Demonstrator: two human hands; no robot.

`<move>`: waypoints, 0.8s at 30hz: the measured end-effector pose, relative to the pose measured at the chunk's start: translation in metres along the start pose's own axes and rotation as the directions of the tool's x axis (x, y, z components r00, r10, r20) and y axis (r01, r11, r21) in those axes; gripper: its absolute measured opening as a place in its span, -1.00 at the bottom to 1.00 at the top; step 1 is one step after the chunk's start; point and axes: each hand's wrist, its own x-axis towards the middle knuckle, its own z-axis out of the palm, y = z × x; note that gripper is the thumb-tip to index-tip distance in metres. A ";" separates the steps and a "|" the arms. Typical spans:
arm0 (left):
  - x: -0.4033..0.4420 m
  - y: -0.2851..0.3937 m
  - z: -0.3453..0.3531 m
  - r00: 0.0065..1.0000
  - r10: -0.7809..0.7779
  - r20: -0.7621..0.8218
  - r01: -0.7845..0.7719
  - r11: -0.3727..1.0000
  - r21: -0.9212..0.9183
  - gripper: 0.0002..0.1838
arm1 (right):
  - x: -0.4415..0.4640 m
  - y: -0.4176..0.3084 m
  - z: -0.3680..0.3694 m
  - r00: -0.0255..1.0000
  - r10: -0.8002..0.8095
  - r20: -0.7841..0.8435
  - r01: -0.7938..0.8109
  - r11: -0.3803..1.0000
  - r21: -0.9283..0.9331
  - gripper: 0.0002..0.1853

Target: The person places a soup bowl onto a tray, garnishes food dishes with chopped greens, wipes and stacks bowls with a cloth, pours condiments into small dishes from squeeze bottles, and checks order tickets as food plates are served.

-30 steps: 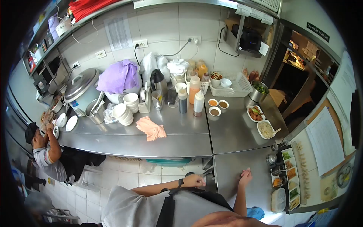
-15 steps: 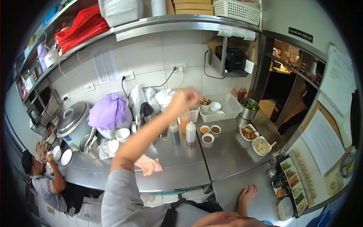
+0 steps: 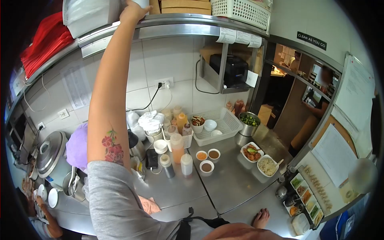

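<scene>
My left hand (image 3: pixel 135 11) is raised to the overhead shelf at the top edge, its thumb and fingers around the base of a white cylinder (image 3: pixel 141 3); the fingertips are partly cut off. Low on the right, my right hand (image 3: pixel 262 218) rests on the steel counter (image 3: pixel 240 212), fingers apart and holding nothing. Three small sauce cups (image 3: pixel 207 166) stand mid-counter, left of a bowl of browned food (image 3: pixel 252 152) and a bowl of rice (image 3: pixel 267 165). Squeeze bottles (image 3: pixel 186 164) are beside the cups.
A white basket (image 3: pixel 224 128) holds small bowls near the metal pot of greens (image 3: pixel 249 122). Ingredient trays (image 3: pixel 307 198) line the right edge. A large lidded pot (image 3: pixel 52 154) stands left. Another person's arm (image 3: pixel 49 218) is at the lower left; people are beyond the opening.
My left hand has risen from waist height, past the bottles, to the overhead shelf. My right hand has settled flat on the counter. The view has tilted upward.
</scene>
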 end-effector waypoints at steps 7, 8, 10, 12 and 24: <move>-0.038 0.036 -0.016 0.977 0.138 -0.162 -0.163 0.975 -0.152 -0.25 | 0.002 0.039 0.038 0.957 -0.154 -0.247 0.156 0.988 -0.010 -0.79; -0.035 0.039 -0.005 0.967 0.200 -0.158 -0.232 0.947 -0.221 -0.22 | 0.001 0.030 0.035 0.954 -0.132 -0.270 0.132 0.991 -0.018 -0.79; -0.027 0.047 0.012 0.933 0.316 -0.173 -0.359 0.865 -0.352 -0.15 | 0.006 0.032 0.039 0.949 -0.121 -0.290 0.121 0.992 -0.017 -0.79; -0.058 0.094 -0.010 0.996 0.081 -0.047 -0.085 0.991 -0.103 -0.15 | 0.013 0.054 0.057 0.920 -0.201 -0.336 0.207 0.978 -0.017 -0.80; 0.020 0.092 0.110 0.926 0.252 0.283 -0.230 0.967 -0.106 0.18 | 0.003 0.076 0.054 0.942 -0.154 -0.299 0.146 0.988 -0.046 -0.79</move>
